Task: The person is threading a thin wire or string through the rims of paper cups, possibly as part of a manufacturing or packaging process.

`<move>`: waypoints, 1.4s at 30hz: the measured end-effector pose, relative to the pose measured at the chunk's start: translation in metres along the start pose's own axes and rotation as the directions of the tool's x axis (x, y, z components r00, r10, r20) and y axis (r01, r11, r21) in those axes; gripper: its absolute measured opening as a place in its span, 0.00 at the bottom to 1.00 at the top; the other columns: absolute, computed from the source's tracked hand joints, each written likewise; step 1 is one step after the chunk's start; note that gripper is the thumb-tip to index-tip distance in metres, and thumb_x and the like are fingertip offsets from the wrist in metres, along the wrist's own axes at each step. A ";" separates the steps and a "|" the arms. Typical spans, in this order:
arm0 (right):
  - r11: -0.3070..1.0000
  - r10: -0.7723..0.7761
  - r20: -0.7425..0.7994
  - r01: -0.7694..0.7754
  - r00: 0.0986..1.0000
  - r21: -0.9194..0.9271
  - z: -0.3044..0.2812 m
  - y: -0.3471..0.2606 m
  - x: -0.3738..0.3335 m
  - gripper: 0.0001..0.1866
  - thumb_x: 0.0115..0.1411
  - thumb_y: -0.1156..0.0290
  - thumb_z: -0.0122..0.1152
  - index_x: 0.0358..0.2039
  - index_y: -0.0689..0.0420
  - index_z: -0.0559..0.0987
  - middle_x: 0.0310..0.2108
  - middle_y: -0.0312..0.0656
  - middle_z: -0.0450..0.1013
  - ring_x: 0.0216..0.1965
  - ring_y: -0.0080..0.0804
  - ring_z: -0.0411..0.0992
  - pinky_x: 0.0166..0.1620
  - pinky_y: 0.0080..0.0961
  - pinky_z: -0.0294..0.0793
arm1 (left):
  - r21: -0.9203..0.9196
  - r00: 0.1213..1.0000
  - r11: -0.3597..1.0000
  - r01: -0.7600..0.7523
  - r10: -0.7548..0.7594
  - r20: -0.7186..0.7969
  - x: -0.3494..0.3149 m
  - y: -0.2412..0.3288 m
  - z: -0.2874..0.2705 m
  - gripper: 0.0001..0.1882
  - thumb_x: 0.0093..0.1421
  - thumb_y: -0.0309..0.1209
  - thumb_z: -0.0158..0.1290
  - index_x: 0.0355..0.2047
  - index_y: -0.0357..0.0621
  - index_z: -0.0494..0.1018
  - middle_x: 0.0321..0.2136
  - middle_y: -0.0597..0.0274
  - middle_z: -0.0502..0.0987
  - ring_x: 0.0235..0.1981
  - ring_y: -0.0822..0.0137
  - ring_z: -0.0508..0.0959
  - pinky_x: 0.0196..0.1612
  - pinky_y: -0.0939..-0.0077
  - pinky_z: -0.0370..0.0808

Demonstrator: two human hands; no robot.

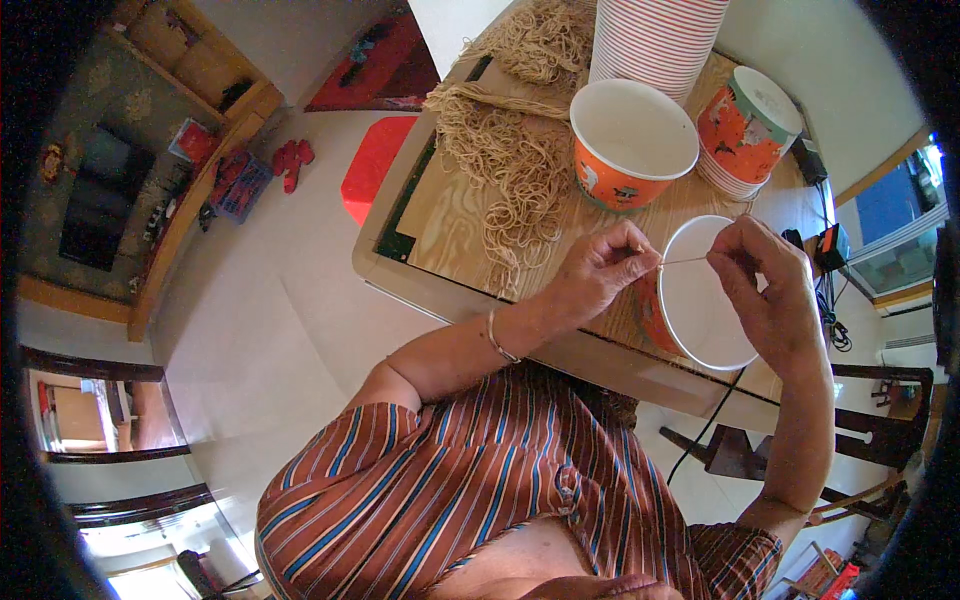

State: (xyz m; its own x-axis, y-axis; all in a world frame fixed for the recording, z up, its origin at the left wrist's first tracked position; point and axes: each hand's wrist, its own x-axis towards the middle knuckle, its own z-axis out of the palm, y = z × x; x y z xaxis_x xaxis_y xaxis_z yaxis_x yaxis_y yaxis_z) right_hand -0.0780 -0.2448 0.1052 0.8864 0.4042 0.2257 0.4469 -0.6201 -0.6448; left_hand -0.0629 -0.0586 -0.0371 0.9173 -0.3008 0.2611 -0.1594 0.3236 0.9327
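Note:
A short length of thin tan string (684, 262) is pulled taut between my two hands. My left hand (608, 265) pinches one end between thumb and fingertips; a bracelet sits on that wrist. The other end is in the pinch of my right hand (768, 285), its fingers bent. Under the string, close to the table's near edge, an orange paper bucket (700, 325) with a white inside stands with its mouth up, partly covered by my right hand. Just beyond it is a second orange paper bucket (636, 130), also mouth up.
Loose tan string (520, 170) lies heaped on the wooden table (455, 225). A tall stack of nested buckets (655, 45) rises at the back, with upturned buckets (750, 130) at right. Black cables and a power adapter (832, 248) lie at the right edge. A red stool (375, 170) stands left.

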 end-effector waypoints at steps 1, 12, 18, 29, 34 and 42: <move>1.000 -0.005 -0.005 0.005 1.000 0.014 0.001 -0.001 0.000 0.03 0.57 0.77 0.57 0.29 0.62 0.72 0.24 0.42 0.68 0.22 0.27 0.65 0.27 0.25 0.66 | 0.052 0.999 0.998 -0.039 0.041 -0.030 -0.001 -0.001 0.000 0.06 0.63 0.30 0.52 0.30 0.42 0.71 0.27 0.69 0.71 0.30 0.78 0.69 0.36 0.81 0.68; 1.000 0.013 -0.019 -0.012 1.000 0.010 0.003 -0.001 -0.005 0.04 0.57 0.76 0.58 0.29 0.62 0.72 0.23 0.42 0.69 0.22 0.28 0.65 0.27 0.26 0.67 | 0.204 0.999 0.978 -0.039 0.035 0.020 -0.007 -0.026 -0.004 0.02 0.63 0.27 0.51 0.32 0.43 0.70 0.29 0.68 0.69 0.31 0.76 0.68 0.35 0.79 0.68; 0.998 0.059 -0.007 -0.059 0.998 0.007 -0.002 0.008 0.000 0.05 0.57 0.75 0.58 0.29 0.62 0.72 0.23 0.43 0.69 0.23 0.29 0.66 0.28 0.26 0.68 | 0.601 0.950 0.793 -0.103 0.258 -0.178 0.005 -0.017 -0.019 0.08 0.62 0.25 0.49 0.42 0.41 0.72 0.40 0.60 0.73 0.38 0.72 0.73 0.41 0.75 0.72; 0.900 0.223 0.272 -0.305 0.936 0.313 -0.031 0.029 0.017 0.04 0.59 0.73 0.60 0.35 0.56 0.75 0.19 0.28 0.67 0.20 0.15 0.65 0.23 0.15 0.65 | 0.804 0.954 0.545 -0.237 0.285 0.088 0.024 0.017 0.022 0.16 0.55 0.25 0.53 0.45 0.40 0.70 0.33 0.49 0.77 0.34 0.51 0.79 0.39 0.60 0.75; 0.889 0.355 0.288 -0.417 0.889 0.191 -0.078 0.041 0.017 0.09 0.53 0.79 0.58 0.35 0.54 0.73 0.18 0.22 0.59 0.19 0.09 0.55 0.22 0.11 0.50 | 0.825 0.971 0.533 -0.189 0.227 0.076 0.027 0.024 0.019 0.13 0.55 0.25 0.53 0.42 0.39 0.73 0.34 0.49 0.79 0.35 0.54 0.80 0.38 0.64 0.77; 0.952 0.304 0.144 -0.304 0.942 -0.019 -0.073 0.121 0.000 0.05 0.57 0.70 0.59 0.29 0.58 0.77 0.22 0.27 0.68 0.24 0.14 0.63 0.25 0.16 0.64 | 0.770 0.988 0.622 -0.142 0.141 0.068 0.033 0.028 0.020 0.07 0.55 0.25 0.54 0.35 0.38 0.75 0.31 0.51 0.79 0.33 0.58 0.81 0.36 0.68 0.77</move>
State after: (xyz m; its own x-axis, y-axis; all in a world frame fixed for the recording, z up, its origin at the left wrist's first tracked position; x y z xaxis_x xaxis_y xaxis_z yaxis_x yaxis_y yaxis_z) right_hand -0.0151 -0.3690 0.0804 0.9532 0.2891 -0.0887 0.1580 -0.7264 -0.6689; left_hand -0.0447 -0.0772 0.0023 0.8587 -0.3123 0.4064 -0.5103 -0.4474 0.7344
